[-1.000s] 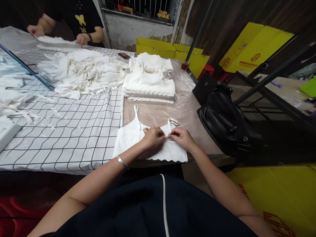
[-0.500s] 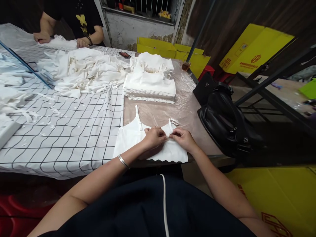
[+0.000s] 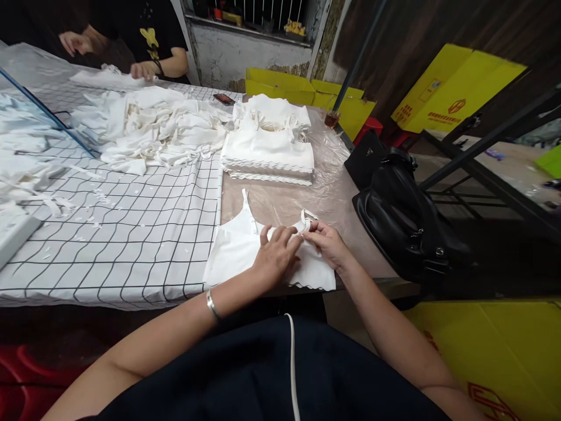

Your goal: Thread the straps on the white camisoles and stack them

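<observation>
A white camisole top (image 3: 234, 251) with thin straps and a wavy hem lies flat at the table's front edge. My left hand (image 3: 276, 255) rests over its middle, fingers apart and bent, with the fingertips near the base of the right-hand strap. The thumb is partly hidden. At that same spot my right hand (image 3: 328, 242) is closed, pinching the camisole top's upper edge by the looped strap (image 3: 308, 217). The other strap (image 3: 246, 202) points away from me on the table. The cloth under both hands is hidden.
Beyond the camisole lies a stack of folded white tops (image 3: 269, 149). A heap of white garments (image 3: 153, 126) spreads to its left. A black bag (image 3: 407, 216) sits on the right. Across the table, a co-worker's hand (image 3: 144, 70) touches white cloth.
My left hand has opened from a pinch, its fingers now spread over the cloth. My right hand stays pinched at the strap. One of the co-worker's hands has lifted off the cloth.
</observation>
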Motion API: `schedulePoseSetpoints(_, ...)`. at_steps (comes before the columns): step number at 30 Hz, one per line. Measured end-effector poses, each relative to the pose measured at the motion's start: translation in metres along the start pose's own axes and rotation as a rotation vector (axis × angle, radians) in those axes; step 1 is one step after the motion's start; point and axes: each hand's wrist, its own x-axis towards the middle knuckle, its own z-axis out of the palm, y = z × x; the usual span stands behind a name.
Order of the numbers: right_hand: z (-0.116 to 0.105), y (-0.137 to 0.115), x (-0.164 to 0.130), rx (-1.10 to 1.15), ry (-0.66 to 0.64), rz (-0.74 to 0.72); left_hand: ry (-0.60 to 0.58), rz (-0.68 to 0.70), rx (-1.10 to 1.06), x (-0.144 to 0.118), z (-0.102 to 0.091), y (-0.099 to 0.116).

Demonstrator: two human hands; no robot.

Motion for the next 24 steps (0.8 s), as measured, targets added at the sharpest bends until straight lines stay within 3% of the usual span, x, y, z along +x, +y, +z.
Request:
schedulePoseSetpoints(2, 0.002, -0.013, 0.008, 0.2, -0.003, 0.148, -0.057, 0.235, 0.034, -0.017, 0.006, 0.002)
schedulePoseSetpoints(4, 0.003, -0.03, 0.025, 0.344, 0.03, 0.264, -0.16, 0.373, 0.033, -0.03, 0.012, 0.002)
schedulePoseSetpoints(7, 0.002, -0.055, 0.063, 0.387, 0.155, 0.318, -0.252, 0.384, 0.031, -0.038, 0.014, 0.0)
schedulePoseSetpoints(10, -0.001, -0.071, 0.099, 0.188, 0.245, 0.311, -0.301, 0.376, 0.024, -0.036, 0.01, 0.0)
schedulePoseSetpoints(13, -0.003, -0.072, 0.119, 0.016, 0.236, 0.37, -0.318, 0.383, 0.016, -0.033, 0.009, 0.002)
schedulePoseSetpoints(16, -0.004, -0.074, 0.122, -0.131, 0.191, 0.416, -0.247, 0.36, -0.012, -0.031, 0.004, 0.004)
schedulePoseSetpoints(19, -0.013, -0.088, 0.111, -0.328, 0.193, 0.364, -0.063, 0.152, -0.038, -0.035, -0.015, -0.007)
schedulePoseSetpoints(22, -0.034, -0.1, 0.078, -0.517, 0.279, 0.252, 0.085, -0.232, 0.05, -0.052, -0.047, -0.036)
schedulePoseSetpoints(24, -0.047, -0.092, 0.042, -0.628, 0.335, 0.187, 0.074, -0.503, 0.157, -0.067, -0.065, -0.057)
